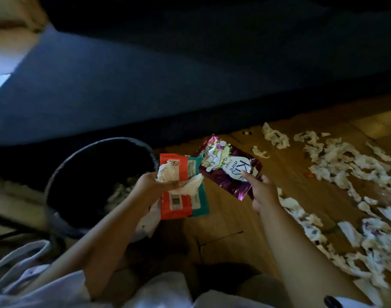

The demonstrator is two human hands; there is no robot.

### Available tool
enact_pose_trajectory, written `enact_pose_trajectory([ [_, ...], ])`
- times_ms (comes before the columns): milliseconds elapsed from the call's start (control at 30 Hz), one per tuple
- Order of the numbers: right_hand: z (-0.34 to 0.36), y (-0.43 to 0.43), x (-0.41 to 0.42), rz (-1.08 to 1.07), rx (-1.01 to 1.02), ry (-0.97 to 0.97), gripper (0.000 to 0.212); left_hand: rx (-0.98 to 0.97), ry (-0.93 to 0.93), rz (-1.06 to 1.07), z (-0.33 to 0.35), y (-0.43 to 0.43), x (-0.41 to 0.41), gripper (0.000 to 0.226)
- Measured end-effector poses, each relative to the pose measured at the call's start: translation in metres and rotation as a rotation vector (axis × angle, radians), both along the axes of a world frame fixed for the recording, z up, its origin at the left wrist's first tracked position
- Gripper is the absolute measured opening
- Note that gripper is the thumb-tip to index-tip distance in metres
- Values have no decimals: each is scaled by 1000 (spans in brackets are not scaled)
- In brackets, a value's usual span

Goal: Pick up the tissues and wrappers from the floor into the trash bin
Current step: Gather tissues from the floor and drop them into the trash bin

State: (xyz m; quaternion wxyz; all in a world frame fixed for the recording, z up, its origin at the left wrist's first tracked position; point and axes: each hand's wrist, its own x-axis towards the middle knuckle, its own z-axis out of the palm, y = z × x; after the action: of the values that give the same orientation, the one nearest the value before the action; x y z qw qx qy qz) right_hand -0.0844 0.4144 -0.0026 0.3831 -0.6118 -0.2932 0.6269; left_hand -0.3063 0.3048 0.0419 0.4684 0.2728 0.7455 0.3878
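Head view, hands at centre. Left hand (155,181): palm up, fingers curled round a crumpled tissue (167,172) and gripping an orange wrapper (174,205) with a teal wrapper (200,201) behind it; the bundle hangs just beside the bin's edge. Right hand (260,192), at 3 o'clock of the left: thumb and fingers pinch the lower corner of a purple wrapper (225,165), which is tilted toward the bundle and touches or overlaps its top edge. Bin (78,152), at 9 o'clock of the left hand: open, dark inside, with pale scraps faintly visible near its bottom, so some litter appears already binned. Floor (223,218): torn tissues (345,165) lie scattered from 1 to 5 o'clock of the right hand, well apart from the bin; a few small scraps sit at 12 o'clock near the dark furniture (190,74). Progress, as judged: early to middle. Three wrappers and one tissue are in hand but not yet dropped; most of the tissues remain to be gathered
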Motion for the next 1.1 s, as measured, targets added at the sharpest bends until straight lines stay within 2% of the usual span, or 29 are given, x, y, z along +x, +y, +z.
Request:
enact_pose_trajectory([
  [100,16,-8,-39,119,40,69,108,35,40,77,14,-35,-40,35],
  [133,22,-11,-51,147,44,85,107,57,49,114,19,-45,-54,33],
  [300,55,-19,-109,297,76,108,43,101,130,282,37,-77,-112,19],
  [400,62,-17,-146,394,142,63,47,60,128,343,34,-85,-139,20],
  [500,59,-17,-182,493,207,-74,71,27,138,365,22,-86,-157,20],
  [533,55,-15,-193,533,249,-137,70,12,147,365,17,-85,-162,19],
  [600,55,-18,-213,621,313,-258,50,-36,172,354,4,-83,-170,18],
  [667,57,-25,-229,693,372,-344,33,-83,188,355,-14,-78,-179,27],
  [800,41,-29,-256,837,444,-481,38,-191,270,283,-40,-64,-193,43],
  [867,28,-30,-266,867,482,-566,38,-237,346,247,-46,-60,-194,40],
  [900,22,-31,-270,877,519,-613,32,-246,375,240,-50,-59,-193,40],
  [967,7,-32,-276,921,589,-715,13,-280,402,226,-57,-59,-192,65],
  [1000,-1,-34,-278,949,613,-772,9,-292,398,192,-59,-59,-191,70],
  [1100,-20,-40,-285,1012,610,-901,12,-308,338,87,-69,-58,-192,41],
])
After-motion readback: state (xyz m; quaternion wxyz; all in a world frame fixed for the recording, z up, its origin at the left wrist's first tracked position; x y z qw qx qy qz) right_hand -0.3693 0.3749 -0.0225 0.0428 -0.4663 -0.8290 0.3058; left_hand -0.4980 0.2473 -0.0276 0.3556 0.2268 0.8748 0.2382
